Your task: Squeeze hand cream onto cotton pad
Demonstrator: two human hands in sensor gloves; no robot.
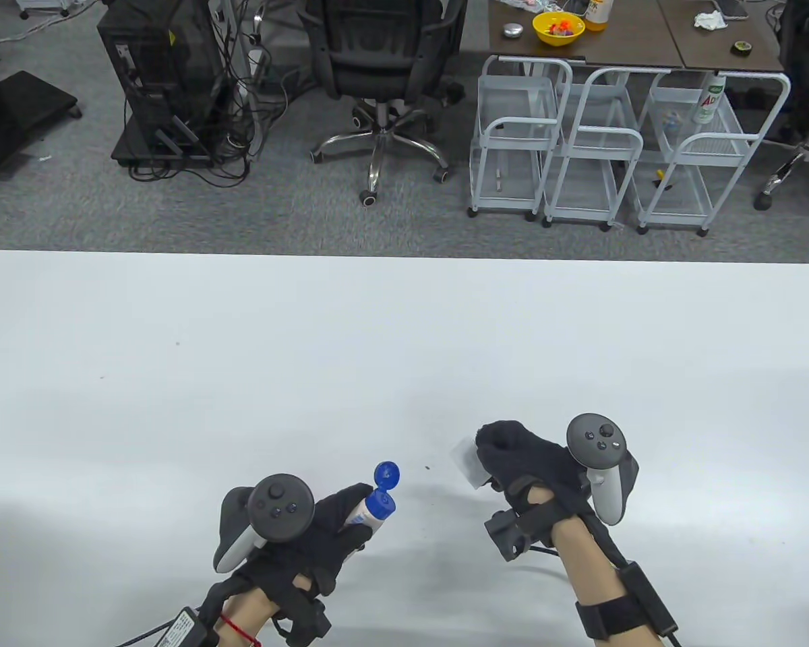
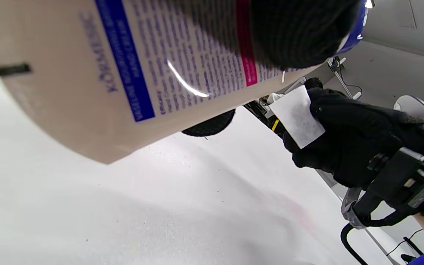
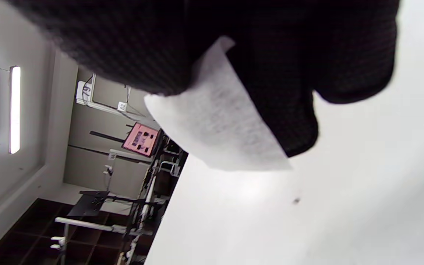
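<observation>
My left hand (image 1: pixel 323 532) grips a white hand cream tube (image 1: pixel 369 512) with a blue flip cap (image 1: pixel 387 474) that stands open, nozzle pointing up and to the right. The tube fills the top of the left wrist view (image 2: pixel 123 73). My right hand (image 1: pixel 512 455) pinches a white square cotton pad (image 1: pixel 466 461) above the table, to the right of the tube's cap and apart from it. The pad also shows in the left wrist view (image 2: pixel 297 116) and in the right wrist view (image 3: pixel 215 125), sticking out from under the gloved fingers (image 3: pixel 289 73).
The white table (image 1: pixel 404 350) spreads out beyond both hands. Behind its far edge are an office chair (image 1: pixel 377 60), wire carts (image 1: pixel 580 148) and a computer tower (image 1: pixel 155 67).
</observation>
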